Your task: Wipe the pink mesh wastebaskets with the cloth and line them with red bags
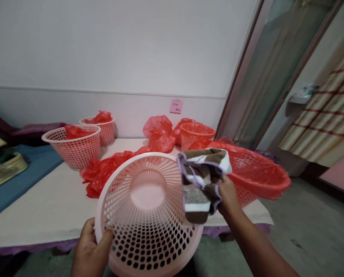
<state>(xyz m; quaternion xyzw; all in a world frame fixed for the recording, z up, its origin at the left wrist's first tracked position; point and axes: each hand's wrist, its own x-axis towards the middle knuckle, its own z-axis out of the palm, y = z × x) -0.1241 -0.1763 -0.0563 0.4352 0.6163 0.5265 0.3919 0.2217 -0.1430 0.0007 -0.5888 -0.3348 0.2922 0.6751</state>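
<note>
My left hand [92,248] grips the rim of a pink perforated plastic basket [157,238], thumb inside and fingers outside. The basket is tilted so that its mouth faces me, and no bag lines it. In my right hand [227,190] is a folded striped cloth [199,184], brown, white and grey with purple edging. The cloth hangs in front of the basket's right rim, and my fingers are partly hidden behind it.
Crumpled red plastic bags [102,171] lie on the white-topped table [45,207]. Bag-lined baskets stand at the left [76,148], back left [107,132] and back right [197,132]; a larger red-lined basket [258,173] leans at the right. A pink note [176,106] sticks to the wall.
</note>
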